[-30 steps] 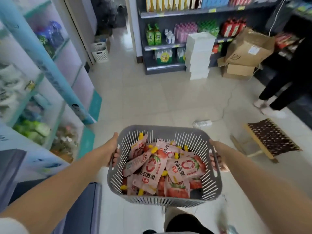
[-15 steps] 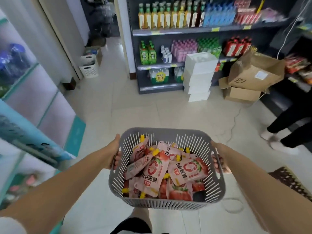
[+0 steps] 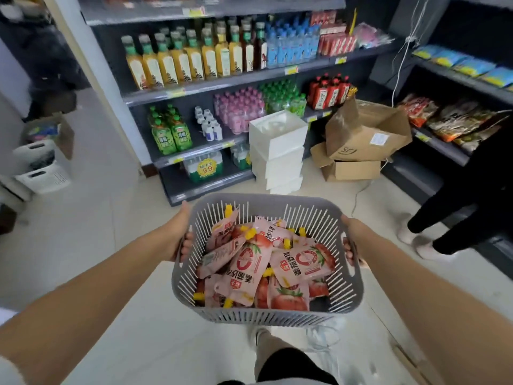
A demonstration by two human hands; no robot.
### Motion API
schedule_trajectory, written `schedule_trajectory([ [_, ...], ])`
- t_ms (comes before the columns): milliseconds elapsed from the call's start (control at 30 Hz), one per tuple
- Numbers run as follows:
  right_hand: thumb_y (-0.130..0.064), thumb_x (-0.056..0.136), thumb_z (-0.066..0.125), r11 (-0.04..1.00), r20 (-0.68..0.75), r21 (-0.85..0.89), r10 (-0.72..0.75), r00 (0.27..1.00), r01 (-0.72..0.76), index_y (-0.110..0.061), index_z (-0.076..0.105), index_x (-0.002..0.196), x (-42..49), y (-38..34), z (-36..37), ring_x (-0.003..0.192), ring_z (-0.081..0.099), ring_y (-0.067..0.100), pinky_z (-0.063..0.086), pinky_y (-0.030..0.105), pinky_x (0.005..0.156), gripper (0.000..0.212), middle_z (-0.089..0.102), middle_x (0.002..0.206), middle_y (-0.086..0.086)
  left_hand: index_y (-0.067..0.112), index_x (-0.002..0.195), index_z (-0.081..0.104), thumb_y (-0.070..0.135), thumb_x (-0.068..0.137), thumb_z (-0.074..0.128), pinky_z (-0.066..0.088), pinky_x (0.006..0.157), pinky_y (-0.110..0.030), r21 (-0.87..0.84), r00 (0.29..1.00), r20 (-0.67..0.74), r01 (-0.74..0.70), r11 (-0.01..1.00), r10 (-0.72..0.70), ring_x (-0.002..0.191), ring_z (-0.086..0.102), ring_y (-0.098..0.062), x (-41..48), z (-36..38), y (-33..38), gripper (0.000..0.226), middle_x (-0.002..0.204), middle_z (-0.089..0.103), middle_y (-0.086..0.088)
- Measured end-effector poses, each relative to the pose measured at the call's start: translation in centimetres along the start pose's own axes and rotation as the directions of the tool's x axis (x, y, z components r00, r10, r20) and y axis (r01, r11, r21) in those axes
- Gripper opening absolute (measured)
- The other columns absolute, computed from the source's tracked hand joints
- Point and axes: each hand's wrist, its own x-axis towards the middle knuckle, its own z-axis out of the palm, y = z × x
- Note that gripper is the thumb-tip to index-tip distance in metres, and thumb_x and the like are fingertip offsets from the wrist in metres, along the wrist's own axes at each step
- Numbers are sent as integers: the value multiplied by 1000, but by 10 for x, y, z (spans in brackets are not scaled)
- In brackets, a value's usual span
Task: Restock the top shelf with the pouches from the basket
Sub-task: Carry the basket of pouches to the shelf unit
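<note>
Drinks shelving (image 3: 222, 79) now nearer, fills more of view than half a second ago. Left hand (image 3: 177, 234) and right hand (image 3: 351, 240) each clasp a side handle of basket (image 3: 263, 315). Pouches (image 3: 249, 262) heaped inside, between both hands; top shelf beyond basket, above, barely visible.

Pouches (image 3: 266, 262) lay in the basket (image 3: 263, 315), held between both hands before the shelves (image 3: 249, 76); boxes (image 3: 277, 151) stood beyond.
</note>
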Motion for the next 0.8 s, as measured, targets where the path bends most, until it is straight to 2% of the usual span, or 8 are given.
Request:
schedule_trajectory([
  [100,-49,98,39,1000,4,11,-1,1000,1,-12,40,65,56,-62,8,36,33,16,31,19,42,49,36,47,3,18,52,29,84,78,7,21,41,-19,31,999,-37,-10,999,11,34,24,-15,60,-5,71,74,41,29,-1],
  [233,-39,101,39,999,12,-35,-34,999,35,-8,43,68,139,-154,15,36,37,16,31,22,41,45,39,47,4,18,51,28,85,77,7,21,42,-19,18,999,-34,31,999,-30,34,25,-15,136,-7,157,75,42,29,-2],
  [433,-56,98,34,998,6,-57,3,1000,-3,-12,40,56,244,-283,13,38,38,18,32,21,40,61,40,43,4,17,48,28,87,74,7,19,45,-22,-10,1000,0,1,1000,-1,39,23,-16,235,-9,290,77,45,28,-3],
  [533,-61,95,37,998,-16,-56,34,999,-35,-11,44,60,294,-345,11,42,41,20,34,23,43,61,44,42,5,17,50,28,88,73,10,18,46,-23,-4,1000,17,-7,1000,7,40,23,-16,286,-10,350,76,47,28,-3],
  [667,-65,94,32,998,-26,-50,30,999,-31,-14,37,48,356,-417,13,35,33,18,28,23,45,69,37,41,4,19,50,25,86,75,10,16,45,-23,7,997,67,-30,1000,30,37,21,-15,353,-8,431,74,47,26,-2],
  [800,-62,98,29,999,-75,-19,32,997,-34,-6,42,58,413,-484,11,32,35,17,28,21,42,70,37,41,7,19,49,26,85,76,11,16,45,-23,47,991,115,-72,996,67,39,19,-14,413,-6,507,73,44,24,-3],
])
